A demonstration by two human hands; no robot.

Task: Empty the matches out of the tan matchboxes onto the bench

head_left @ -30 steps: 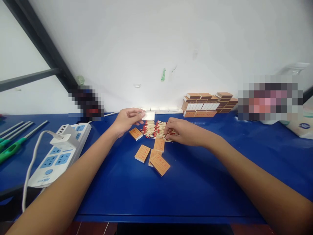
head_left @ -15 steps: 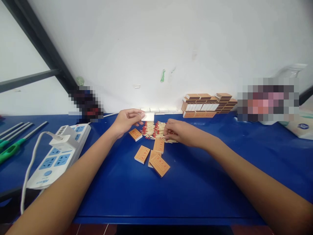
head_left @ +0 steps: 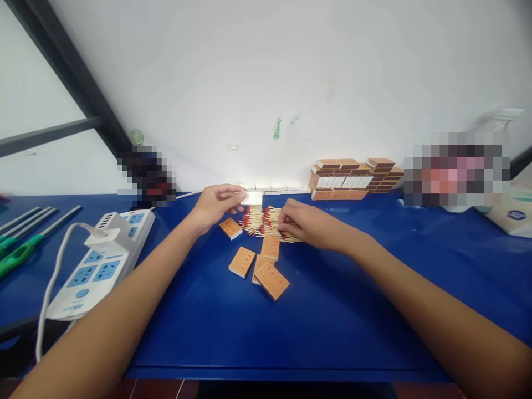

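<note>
A small white matchbox tray (head_left: 252, 198) is pinched between the thumb and fingers of my left hand (head_left: 218, 204), above the far side of the match pile. Loose red-tipped matches (head_left: 251, 219) lie in two heaps on the blue table. My right hand (head_left: 302, 223) is closed at the right edge of the heaps, fingertips among the matches; what they pinch is too small to make out. Nearer to me lie several orange matchbox sleeves, one (head_left: 271, 280) resting on another (head_left: 264, 265). A further matchbox (head_left: 230, 228) lies left of the heaps.
White trays (head_left: 282, 188) line the wall. To their right stands a stack of matchboxes (head_left: 341, 180). A power strip (head_left: 103, 266) with a plugged charger and cable sits at left, beside green-handled tools (head_left: 25, 252). A plastic packet (head_left: 513, 213) is at far right.
My right hand's fingers have shifted slightly up and curled closer together at the matches. My left hand and the white tray hold still.
</note>
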